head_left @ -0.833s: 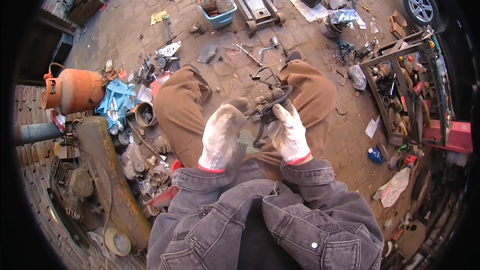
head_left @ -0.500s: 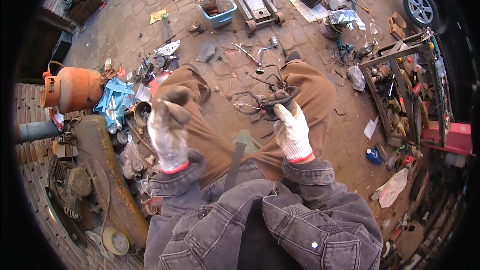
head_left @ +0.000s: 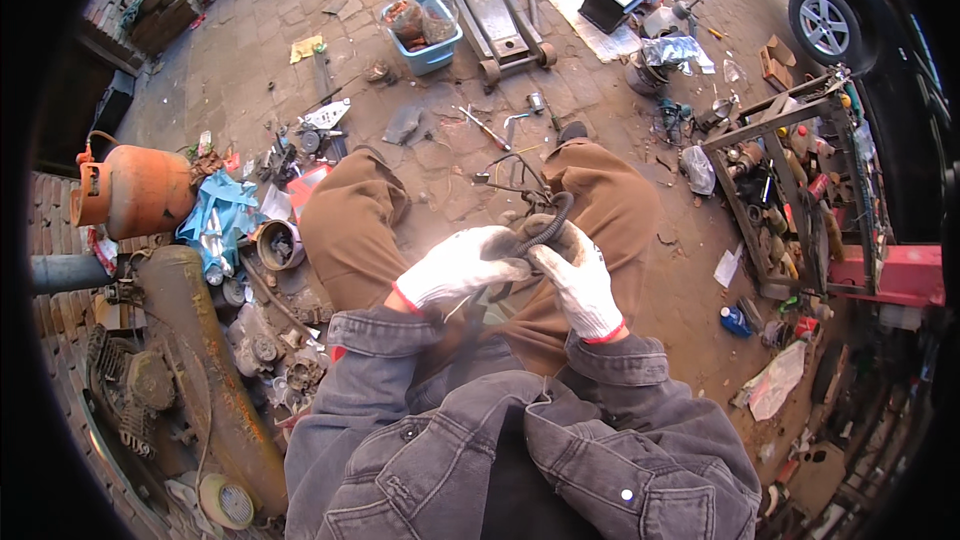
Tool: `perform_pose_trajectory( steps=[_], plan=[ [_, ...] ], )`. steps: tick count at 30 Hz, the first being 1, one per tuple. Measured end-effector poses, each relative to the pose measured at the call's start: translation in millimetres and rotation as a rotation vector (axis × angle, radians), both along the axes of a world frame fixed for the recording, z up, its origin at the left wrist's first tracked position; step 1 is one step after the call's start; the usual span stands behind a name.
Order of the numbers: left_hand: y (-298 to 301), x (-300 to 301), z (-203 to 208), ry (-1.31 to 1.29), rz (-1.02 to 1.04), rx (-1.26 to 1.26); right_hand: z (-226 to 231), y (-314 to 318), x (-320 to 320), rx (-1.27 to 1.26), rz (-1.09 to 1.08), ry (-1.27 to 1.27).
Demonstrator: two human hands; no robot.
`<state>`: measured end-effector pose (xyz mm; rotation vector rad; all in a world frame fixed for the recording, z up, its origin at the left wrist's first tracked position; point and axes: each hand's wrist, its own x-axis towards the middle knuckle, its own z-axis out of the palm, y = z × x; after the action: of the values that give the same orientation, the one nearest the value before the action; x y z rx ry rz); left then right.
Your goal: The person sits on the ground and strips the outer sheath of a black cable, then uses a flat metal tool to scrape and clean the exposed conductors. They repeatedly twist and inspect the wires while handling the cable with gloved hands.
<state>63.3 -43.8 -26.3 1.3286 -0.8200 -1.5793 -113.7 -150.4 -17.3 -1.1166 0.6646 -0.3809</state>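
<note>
Between my knees is a wiring harness with a black corrugated sleeve (head_left: 551,224) bent in a curve. Its thin dark branches reach up and away from me, and a pale wire hangs below my fingers. My right hand (head_left: 580,275), in a white knit glove with a red cuff, is closed round the sleeve. From the other side my left hand (head_left: 462,265), gloved alike, meets it with fingers and thumb pinched on the harness. The exact spot under the left fingertips is hidden.
A screwdriver-like tool (head_left: 484,127) lies on the paving beyond my feet, near a floor jack (head_left: 492,15) and a blue tub (head_left: 430,60). At left stand an orange gas cylinder (head_left: 148,190) and scrap parts. A metal frame rack (head_left: 765,205) full of tools stands right, near a car wheel (head_left: 826,24).
My left hand has come right and down from above my left knee, joining the right hand at the harness. The right hand keeps its hold, and the harness has turned slightly.
</note>
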Motion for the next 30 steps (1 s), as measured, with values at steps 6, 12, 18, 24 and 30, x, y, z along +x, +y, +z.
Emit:
perform_pose_trajectory(
  steps=[6,12,18,24,30],
  plan=[
    [19,-6,6,0.166,0.136,0.030,-4,2,7,-0.173,0.062,0.070],
    [19,-15,23,-0.044,0.202,-0.040,-2,-6,-3,-0.885,0.406,0.141],
    [21,-17,14,-0.172,0.148,0.000,-5,-12,-31,-0.413,0.409,0.281],
    [31,-40,-7,-0.845,0.158,-0.343,8,-8,-28,-0.127,0.212,0.114],
    [26,-57,8,-1.149,0.193,-0.349,35,-10,-15,-0.136,0.180,0.135]
  ],
)
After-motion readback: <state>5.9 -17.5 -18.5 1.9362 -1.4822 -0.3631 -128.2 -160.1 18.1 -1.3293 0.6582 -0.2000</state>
